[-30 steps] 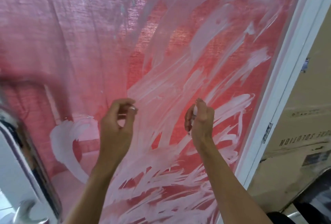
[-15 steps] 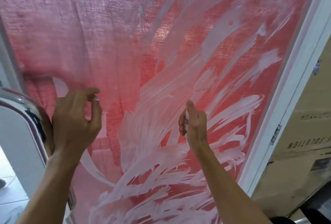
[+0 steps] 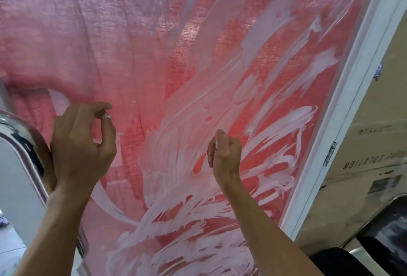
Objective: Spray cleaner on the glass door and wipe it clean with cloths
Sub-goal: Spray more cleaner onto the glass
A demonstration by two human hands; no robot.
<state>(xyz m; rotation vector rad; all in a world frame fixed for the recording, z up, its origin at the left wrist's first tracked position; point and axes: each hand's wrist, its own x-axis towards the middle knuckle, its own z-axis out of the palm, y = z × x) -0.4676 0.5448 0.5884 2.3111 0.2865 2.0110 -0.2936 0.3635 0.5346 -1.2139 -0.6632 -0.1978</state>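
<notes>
Scraping with a small pale object, unidentifiable, pinched in the right hand (image 3: 224,154) fingers against the glass door (image 3: 198,77), smeared white; left hand (image 3: 81,143) fingers loosely curled, nothing held. No cloth seen. Firm overlapping strokes are advised.

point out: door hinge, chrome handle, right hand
door hinge (image 3: 329,153): head view, on its metal plate.
chrome handle (image 3: 15,129): head view, on its curved top.
right hand (image 3: 223,154): head view, on the back of the hand.

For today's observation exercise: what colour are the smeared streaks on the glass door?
White, over the pink-red fabric behind the glass door; the streaks show best in the head view, lower right.
</notes>
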